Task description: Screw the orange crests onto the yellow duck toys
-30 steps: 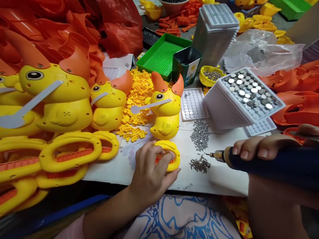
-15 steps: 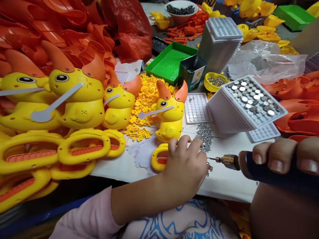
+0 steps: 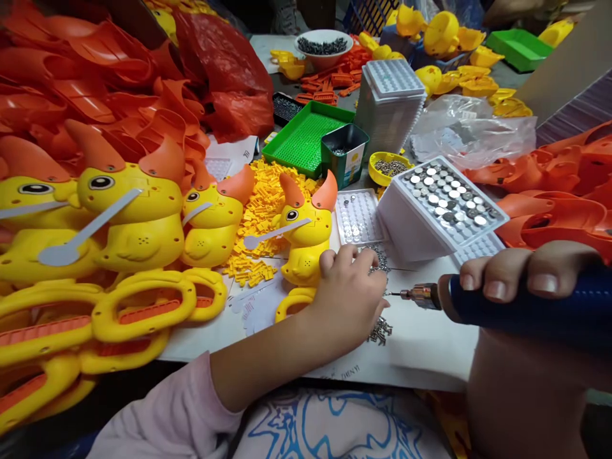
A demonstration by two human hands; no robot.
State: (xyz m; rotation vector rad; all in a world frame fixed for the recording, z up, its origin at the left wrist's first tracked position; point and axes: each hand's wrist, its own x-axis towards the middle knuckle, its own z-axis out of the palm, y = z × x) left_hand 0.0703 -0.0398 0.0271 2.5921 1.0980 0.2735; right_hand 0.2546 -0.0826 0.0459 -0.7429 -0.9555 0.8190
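My right hand (image 3: 521, 274) is wrapped around a dark blue electric screwdriver (image 3: 478, 310), its thin bit pointing left. At the bit's tip is my left hand (image 3: 351, 303), fingers curled and the thumb near the bit; whatever they pinch is too small or hidden to name. Just behind my left hand lies a yellow toy duck (image 3: 308, 234) with orange horn-like parts, a white strip and a ring handle partly covered by my forearm. Small metal screws (image 3: 381, 331) lie by my fingers, and more small metal pieces (image 3: 380, 255) lie behind them.
Several similar ducks (image 3: 143, 217) are piled at left, beside orange shells (image 3: 95, 70). Yellow small parts (image 3: 258, 217) lie behind. A tray of button cells (image 3: 444, 197) tops a tilted white stack. A green tray (image 3: 306, 131) and a dark tin (image 3: 344, 156) stand farther back.
The view has shifted, so the table's things sit further left. Both hands remain close together, with the screwdriver bit still at my left fingertips.
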